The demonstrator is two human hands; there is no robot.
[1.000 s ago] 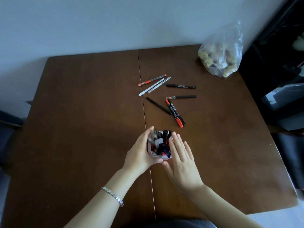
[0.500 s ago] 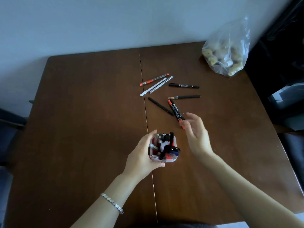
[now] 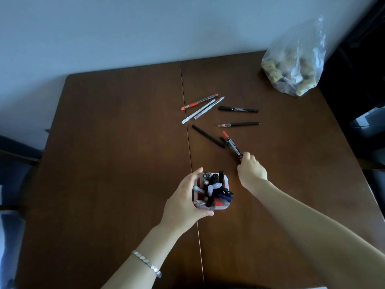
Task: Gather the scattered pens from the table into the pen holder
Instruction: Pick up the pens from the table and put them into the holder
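A white and red pen holder (image 3: 225, 184), full of several pens, stands on the brown table (image 3: 114, 163); my left hand (image 3: 185, 203) is wrapped around its left side. My right hand (image 3: 251, 173) pinches the near end of a black marker with red caps (image 3: 231, 143), with a second black marker right beside it. Farther back lie a thin black pen (image 3: 207, 136), a black pencil (image 3: 239, 124), a black marker (image 3: 238, 109), a white pen (image 3: 199, 111), a silver pen (image 3: 209, 108) and a red-tipped pen (image 3: 200, 101).
A clear plastic bag (image 3: 295, 65) with lumpy brownish contents sits at the table's far right corner. A seam (image 3: 190, 155) runs down the table's middle. Dark furniture stands to the right, a chair to the left.
My right hand left the holder, reached forward to the right and closed on the end of the red-capped marker. The left hand stayed on the holder.
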